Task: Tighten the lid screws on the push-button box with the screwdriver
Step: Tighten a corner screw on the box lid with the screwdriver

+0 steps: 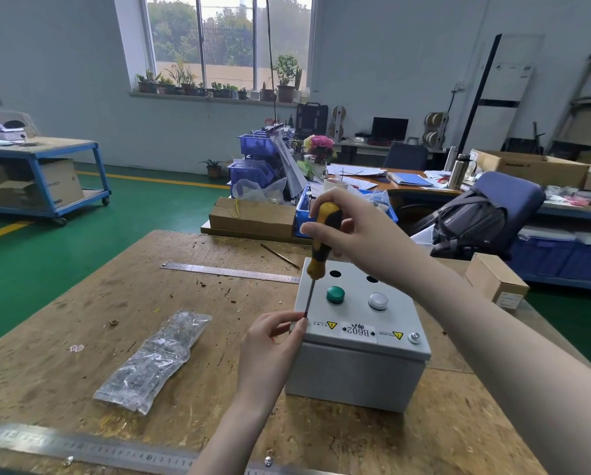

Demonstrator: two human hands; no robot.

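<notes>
A grey metal push-button box (359,368) stands on the wooden workbench (191,337), its lid carrying a green button (335,295), a white button (378,300) and two open holes. My right hand (347,231) grips the yellow-and-black handle of a screwdriver (321,241), whose shaft slants down to the lid's near-left corner. My left hand (273,337) pinches the shaft tip at that corner, hiding the screw there. A silver screw (414,337) sits in the near-right corner.
A clear plastic bag of parts (153,358) lies left of the box. One steel ruler (229,271) lies behind it, another (92,450) along the near edge. A small cardboard box (496,282) sits at the right. Loose screws (68,460) lie near the front ruler.
</notes>
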